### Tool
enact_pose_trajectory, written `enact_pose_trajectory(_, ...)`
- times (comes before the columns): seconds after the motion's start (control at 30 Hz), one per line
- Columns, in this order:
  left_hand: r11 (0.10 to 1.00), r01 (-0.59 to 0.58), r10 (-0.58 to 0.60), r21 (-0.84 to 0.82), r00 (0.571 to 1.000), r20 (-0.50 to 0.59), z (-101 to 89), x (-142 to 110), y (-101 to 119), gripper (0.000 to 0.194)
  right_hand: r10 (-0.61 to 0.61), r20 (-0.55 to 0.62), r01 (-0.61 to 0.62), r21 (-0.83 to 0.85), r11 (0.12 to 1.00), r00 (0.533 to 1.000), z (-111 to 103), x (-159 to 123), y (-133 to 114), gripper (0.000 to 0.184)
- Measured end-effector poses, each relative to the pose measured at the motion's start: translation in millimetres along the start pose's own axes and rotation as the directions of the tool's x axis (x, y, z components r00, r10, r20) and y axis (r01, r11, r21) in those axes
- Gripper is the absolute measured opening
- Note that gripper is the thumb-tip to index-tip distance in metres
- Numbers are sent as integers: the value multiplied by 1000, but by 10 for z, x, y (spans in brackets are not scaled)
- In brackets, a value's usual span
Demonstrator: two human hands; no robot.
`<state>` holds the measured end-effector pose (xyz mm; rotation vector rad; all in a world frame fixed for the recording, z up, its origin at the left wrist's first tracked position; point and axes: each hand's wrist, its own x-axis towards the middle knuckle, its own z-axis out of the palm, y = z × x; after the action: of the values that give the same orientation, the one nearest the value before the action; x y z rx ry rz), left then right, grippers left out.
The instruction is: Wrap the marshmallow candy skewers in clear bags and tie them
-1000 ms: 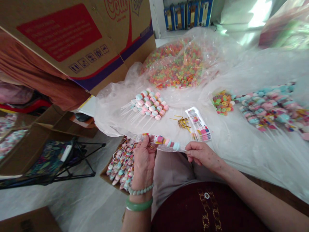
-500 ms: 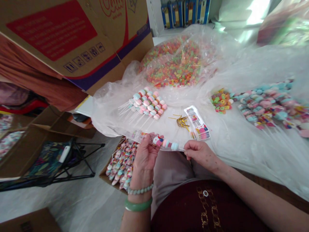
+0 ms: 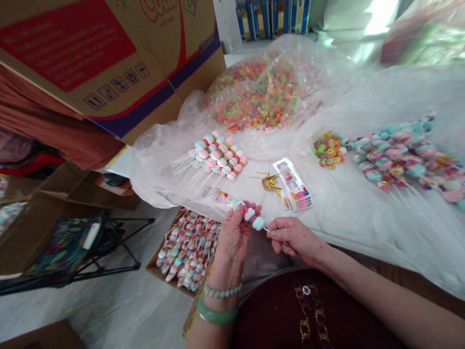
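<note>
My left hand (image 3: 237, 228) cradles the marshmallow skewer (image 3: 258, 223), its printed wrapper (image 3: 220, 197) pointing to 10 o'clock, while my right hand (image 3: 290, 236) pinches the white stick (image 3: 266, 230)! From my hands: gold ties (image 3: 271, 182) at 12, stacked sleeves (image 3: 291, 180) at 1, bare skewers (image 3: 220, 157) at 11, brimming carton (image 3: 154, 268) at 8.

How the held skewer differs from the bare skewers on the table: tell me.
The held skewer is in a printed wrapper; the bare skewers have none. The held skewer's stick points right, into the right hand; the bare skewers' sticks point lower left. Both carry pastel pieces.
</note>
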<state>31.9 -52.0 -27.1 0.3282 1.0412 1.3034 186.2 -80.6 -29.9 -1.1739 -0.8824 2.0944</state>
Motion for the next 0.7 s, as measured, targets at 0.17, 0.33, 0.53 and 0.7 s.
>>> enact_pose_trajectory(0.17, 991, 115, -122, 72, 989, 87, -57, -1, 112, 20, -102, -61, 96, -98, 991, 993, -11, 6, -4, 13)
enact_pose_trajectory(0.33, 985, 160, -151, -67, 981, 120, -106, 58, 291, 42, -125, -80, 115, -116, 987, 989, -46, 38, 13, 11)
enact_pose_trajectory(0.53, 997, 66, -66, -30, 998, -6, -18, 107, 235, 26, -428, -137, 300, -527, 795, 893, -49, 34, 61, 9)
enact_pose_trajectory(0.7, 1000, -18, 18, 7, 1000, -6, 102, 50, 111, 27, -664, 51, 355, -874, 333, 746, -17, -15, 91, 17)
